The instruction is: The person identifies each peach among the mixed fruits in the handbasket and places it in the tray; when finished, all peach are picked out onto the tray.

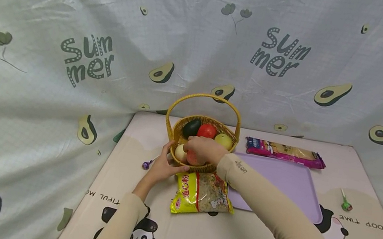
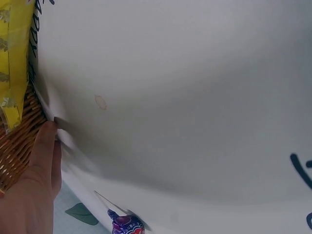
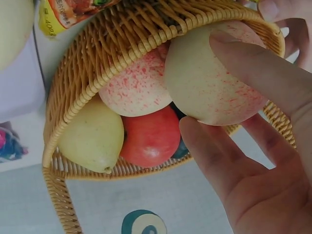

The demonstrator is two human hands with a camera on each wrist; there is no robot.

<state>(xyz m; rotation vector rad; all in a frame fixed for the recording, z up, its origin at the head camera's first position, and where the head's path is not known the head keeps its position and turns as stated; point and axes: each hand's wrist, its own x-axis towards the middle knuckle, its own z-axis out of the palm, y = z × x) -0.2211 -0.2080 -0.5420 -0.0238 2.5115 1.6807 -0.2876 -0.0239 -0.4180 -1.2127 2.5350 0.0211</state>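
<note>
My right hand (image 1: pixel 205 149) reaches into a wicker basket (image 1: pixel 234 142) and, in the right wrist view, holds a pale, pink-speckled peach (image 3: pixel 209 73) between thumb and fingers. A second speckled peach (image 3: pixel 134 87) lies beside it. Also in the basket are a yellow-green pear (image 3: pixel 92 134), a red round fruit (image 3: pixel 151 139) like an apple and a dark green avocado-like fruit (image 1: pixel 191 128). At the basket's near left end, my left hand (image 1: pixel 163 168) holds the outer wall, thumb in front and fingers along the side. In the left wrist view, its fingers (image 2: pixel 43 146) lie against the wicker.
A yellow food packet (image 1: pixel 185 197) lies in front of the basket, a purple tray (image 1: pixel 281 178) to its right. Behind the tray is a long purple-ended packet (image 1: pixel 285 152). A purple-wrapped lollipop (image 1: pixel 146 165) lies left, a green one (image 1: pixel 346 205) far right. The basket handle (image 1: pixel 207 96) arches overhead.
</note>
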